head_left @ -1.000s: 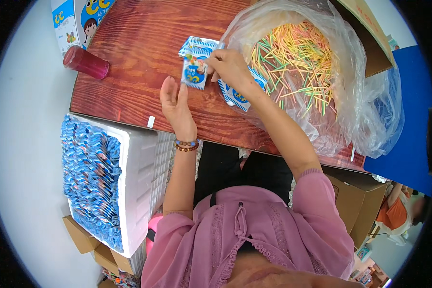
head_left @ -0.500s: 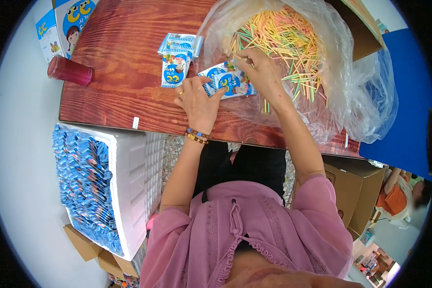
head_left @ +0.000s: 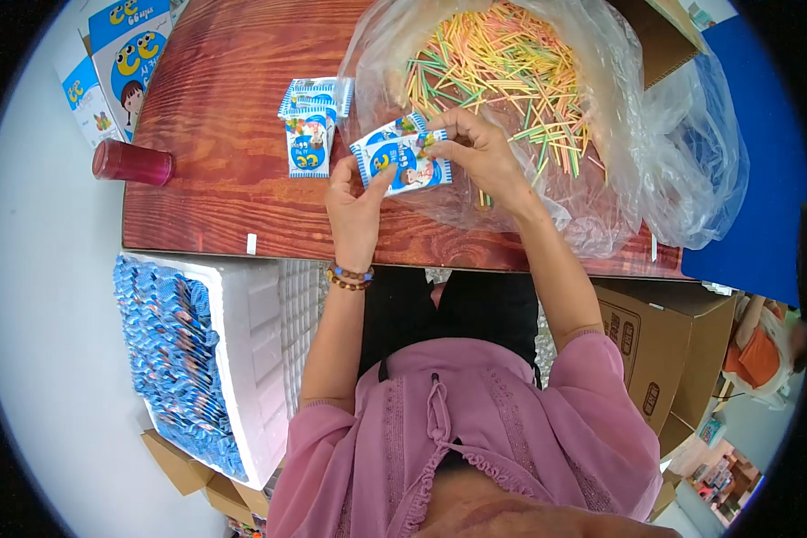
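Small blue-and-white packets, at least two and overlapping, are held between my hands over the near part of the table. My left hand grips their lower left side, thumb on the front. At their upper right corner, my right hand pinches with thumb and forefinger. Just left of them lies a small stack of similar packets. Beyond my right hand, a heap of thin sticks in yellow, pink and green fills a spread clear plastic bag. Whether the held packets contain sticks I cannot tell.
A red-purple tumbler lies near the left edge of the wooden table, close to printed cartons. Below the edge stands a white foam box full of blue packets. Cardboard boxes and another person are at right.
Both hands have brought the packets up off the table and tilted them. My right hand has shifted from the edge of the stick heap onto the packets' corner. The view has shifted slightly.
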`<state>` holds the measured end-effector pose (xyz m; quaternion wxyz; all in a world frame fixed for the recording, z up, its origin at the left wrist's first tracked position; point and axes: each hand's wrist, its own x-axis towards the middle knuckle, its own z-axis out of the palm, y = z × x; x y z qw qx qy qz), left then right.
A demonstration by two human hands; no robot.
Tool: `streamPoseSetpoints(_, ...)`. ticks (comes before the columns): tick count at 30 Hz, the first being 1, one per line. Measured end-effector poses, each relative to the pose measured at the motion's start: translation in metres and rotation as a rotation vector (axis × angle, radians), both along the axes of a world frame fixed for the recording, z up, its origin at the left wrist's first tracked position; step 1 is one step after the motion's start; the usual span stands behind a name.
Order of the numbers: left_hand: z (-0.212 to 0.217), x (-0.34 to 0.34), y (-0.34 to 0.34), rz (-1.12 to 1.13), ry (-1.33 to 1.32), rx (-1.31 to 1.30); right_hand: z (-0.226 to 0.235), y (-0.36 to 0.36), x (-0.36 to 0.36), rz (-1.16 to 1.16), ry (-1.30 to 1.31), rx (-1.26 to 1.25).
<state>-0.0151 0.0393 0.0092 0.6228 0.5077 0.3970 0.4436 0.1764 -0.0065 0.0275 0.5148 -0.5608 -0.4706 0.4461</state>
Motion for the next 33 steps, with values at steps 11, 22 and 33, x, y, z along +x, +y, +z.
streamPoseSetpoints(11,0.013,0.0,-0.017,-0.019,-0.254,-0.125,0.001,-0.012,-0.006,0.041,0.155,0.062)
streamPoseSetpoints(22,0.014,-0.004,-0.025,0.047,-0.475,-0.319,0.013,-0.023,0.006,-0.021,-0.01,0.378)
streamPoseSetpoints(33,0.012,0.003,-0.025,-0.05,-0.441,-0.384,0.023,-0.025,0.002,0.272,-0.384,0.415)
